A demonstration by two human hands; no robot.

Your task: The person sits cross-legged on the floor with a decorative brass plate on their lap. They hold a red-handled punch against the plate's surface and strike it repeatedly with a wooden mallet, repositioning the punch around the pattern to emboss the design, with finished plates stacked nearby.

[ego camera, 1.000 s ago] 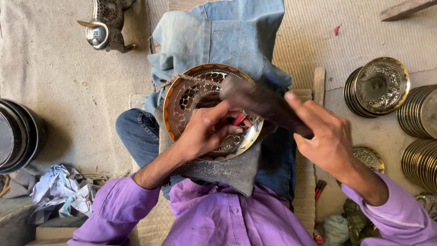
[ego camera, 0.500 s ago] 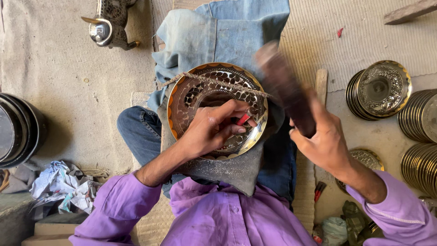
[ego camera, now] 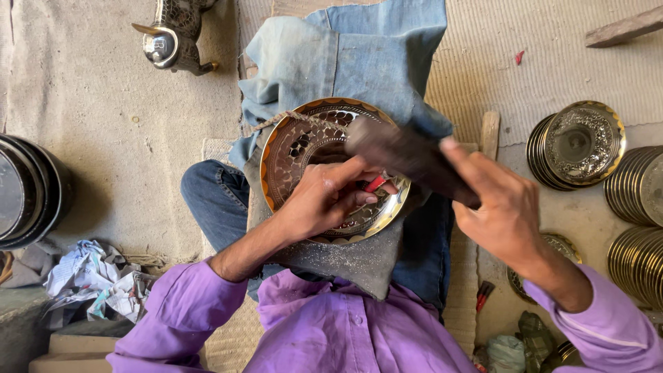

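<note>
the left hand (ego camera: 324,200) lies curled on the round engraved metal plate (ego camera: 304,155), fingers pinched together around a thin red-tipped tool (ego camera: 375,184) whose point seems to rest on the plate's surface; holding it low and close like this keeps the point steady on one spot of the pattern. the heel of that hand presses on the plate too, which likely pins it in place. the right hand (ego camera: 501,207) is wrapped tight round the handle of a dark wooden mallet (ego camera: 400,155), whose blurred head hangs just above the pinching fingers and the tool's top end, placed to come down onto it.

the plate sits tilted on the person's lap, on a grey glittery pad (ego camera: 345,259) laid over the jeans, so it is braced at a working angle and cushioned. a fold of blue denim cloth (ego camera: 345,62) lies beyond it over the legs.

further out, stacks of similar brass plates (ego camera: 577,145) stand on the floor to the right, within arm's reach, with more at the right edge. dark bowls (ego camera: 24,193) are stacked at the far left, crumpled paper (ego camera: 97,280) lies near them, and a shiny metal pot (ego camera: 169,38) stands on the mat at the top.
</note>
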